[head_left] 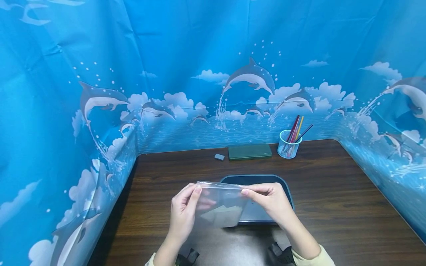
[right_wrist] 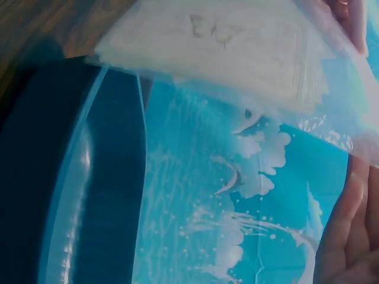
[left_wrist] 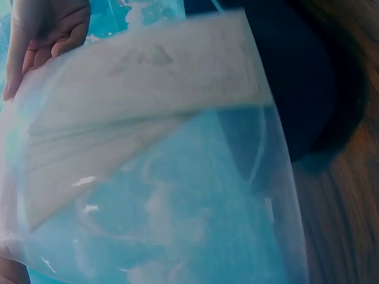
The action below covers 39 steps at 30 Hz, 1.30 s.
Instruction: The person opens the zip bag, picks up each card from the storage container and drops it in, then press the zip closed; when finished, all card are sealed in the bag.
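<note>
A clear plastic zip bag (head_left: 216,197) is held up over the table by its top edge. My left hand (head_left: 181,212) pinches its upper left corner between thumb and fingers. The upper right end of that edge is pinched by my right hand (head_left: 273,201). Several pale pieces of paper or card (head_left: 226,217) lie fanned at the bottom of the bag. In the left wrist view the pale pieces (left_wrist: 154,74) show through the film, and the right wrist view shows faint dark marks on one piece (right_wrist: 219,35).
Behind the bag sits a dark tray with a blue rim (head_left: 288,192), partly covered by the bag. Farther back are a small grey block (head_left: 219,157), a green case (head_left: 249,152) and a light blue mesh cup (head_left: 288,147) with pencils. A dolphin-print curtain (head_left: 199,55) surrounds the table.
</note>
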Available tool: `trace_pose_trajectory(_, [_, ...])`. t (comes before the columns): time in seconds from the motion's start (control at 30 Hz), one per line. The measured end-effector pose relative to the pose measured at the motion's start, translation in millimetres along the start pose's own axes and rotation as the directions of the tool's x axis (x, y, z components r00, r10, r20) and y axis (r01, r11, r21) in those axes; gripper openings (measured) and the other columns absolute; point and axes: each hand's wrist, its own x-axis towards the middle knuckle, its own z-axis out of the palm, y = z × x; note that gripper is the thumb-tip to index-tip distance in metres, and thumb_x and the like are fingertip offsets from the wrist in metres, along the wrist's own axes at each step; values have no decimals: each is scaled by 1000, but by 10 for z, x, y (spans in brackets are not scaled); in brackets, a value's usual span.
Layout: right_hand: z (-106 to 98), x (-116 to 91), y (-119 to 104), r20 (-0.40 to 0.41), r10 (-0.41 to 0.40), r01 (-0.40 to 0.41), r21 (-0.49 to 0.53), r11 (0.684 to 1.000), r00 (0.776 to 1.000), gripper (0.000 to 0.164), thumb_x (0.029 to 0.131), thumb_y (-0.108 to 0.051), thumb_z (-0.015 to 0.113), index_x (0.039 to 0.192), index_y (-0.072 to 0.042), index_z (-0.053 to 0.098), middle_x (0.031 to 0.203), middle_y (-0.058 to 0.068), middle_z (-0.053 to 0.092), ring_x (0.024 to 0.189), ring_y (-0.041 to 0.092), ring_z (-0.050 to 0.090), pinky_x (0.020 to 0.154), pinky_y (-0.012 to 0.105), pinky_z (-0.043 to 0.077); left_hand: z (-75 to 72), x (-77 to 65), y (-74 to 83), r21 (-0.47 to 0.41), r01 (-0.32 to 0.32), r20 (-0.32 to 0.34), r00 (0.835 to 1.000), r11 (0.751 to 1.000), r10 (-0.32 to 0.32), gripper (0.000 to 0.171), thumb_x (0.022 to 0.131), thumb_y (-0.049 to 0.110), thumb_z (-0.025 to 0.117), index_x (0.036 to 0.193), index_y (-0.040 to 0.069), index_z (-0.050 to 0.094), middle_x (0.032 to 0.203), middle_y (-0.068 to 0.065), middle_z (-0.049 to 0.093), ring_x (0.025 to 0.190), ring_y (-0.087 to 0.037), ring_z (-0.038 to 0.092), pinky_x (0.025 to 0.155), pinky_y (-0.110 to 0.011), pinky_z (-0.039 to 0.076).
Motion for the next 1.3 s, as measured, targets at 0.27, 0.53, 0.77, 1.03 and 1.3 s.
trace_pose_trajectory(0.27, [-43,5,37,165,-76,75,13,997,983,24,100,-18,53,114,-11,71,98,-2,72,92,20,68,76,37,57,-5,-2,173,54,25,62,998,998,-28,27,103,1,36,115,-6,59,84,-21,68,68,-34,69,59,-42,59])
trace_pose_trajectory(0.53, [-24,4,35,222,-74,64,52,997,972,31,104,-20,41,116,-9,68,105,1,71,102,20,64,83,37,55,-70,-8,-8,27,70,67,995,997,-72,27,105,10,36,116,1,58,85,-15,70,68,-29,70,55,-41,59])
trace_pose_trajectory(0.77, [82,-85,221,298,5,-30,79,996,955,35,105,-23,40,127,-4,59,118,9,65,108,21,61,88,36,53,-181,78,-35,-106,174,2,985,979,-174,35,106,23,34,122,-3,51,87,-21,68,70,-35,69,56,-49,58])
trace_pose_trajectory(1.03, [346,-255,488,431,99,-136,56,989,897,23,97,-19,59,114,-5,62,102,3,69,94,21,65,79,27,54,-418,269,-86,-136,271,-180,939,953,-293,38,104,32,39,125,4,52,92,-17,69,76,-35,70,64,-47,58])
trace_pose_trajectory(1.3, [572,-320,527,189,60,-62,5,998,980,19,96,-21,60,106,-7,69,88,-2,69,70,21,64,61,30,56,-675,355,-265,-107,372,-193,902,922,-386,40,104,34,37,128,6,50,99,-15,70,83,-32,70,71,-44,58])
